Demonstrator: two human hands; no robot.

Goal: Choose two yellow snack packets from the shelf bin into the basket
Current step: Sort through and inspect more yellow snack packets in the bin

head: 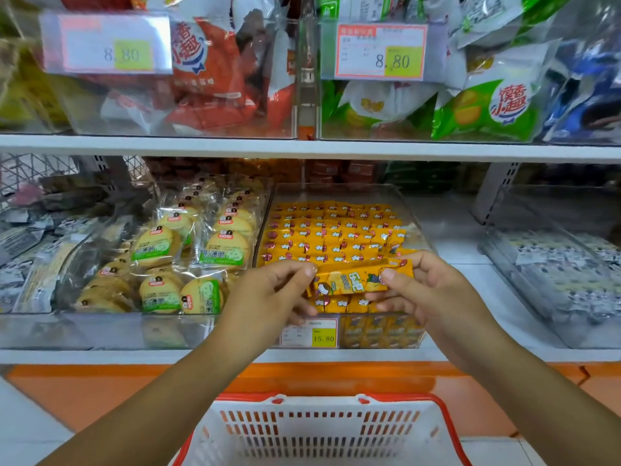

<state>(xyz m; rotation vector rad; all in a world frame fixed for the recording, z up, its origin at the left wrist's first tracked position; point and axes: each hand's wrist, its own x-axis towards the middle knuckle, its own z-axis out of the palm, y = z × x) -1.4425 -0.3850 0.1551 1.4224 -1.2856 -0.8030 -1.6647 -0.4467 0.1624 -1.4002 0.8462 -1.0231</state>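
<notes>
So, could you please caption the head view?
Left hand and right hand hold a yellow packet over the bin, basket below.

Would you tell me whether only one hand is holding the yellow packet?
No, the left hand pinches one end of the packet and the right hand pinches the other end.

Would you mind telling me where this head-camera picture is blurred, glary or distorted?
Head view: the yellow snack packet pinched by the left hand and right hand is sharp; glare washes out the upper-left price tag; the far left and right edges are soft and stretched by the wide lens.
</notes>
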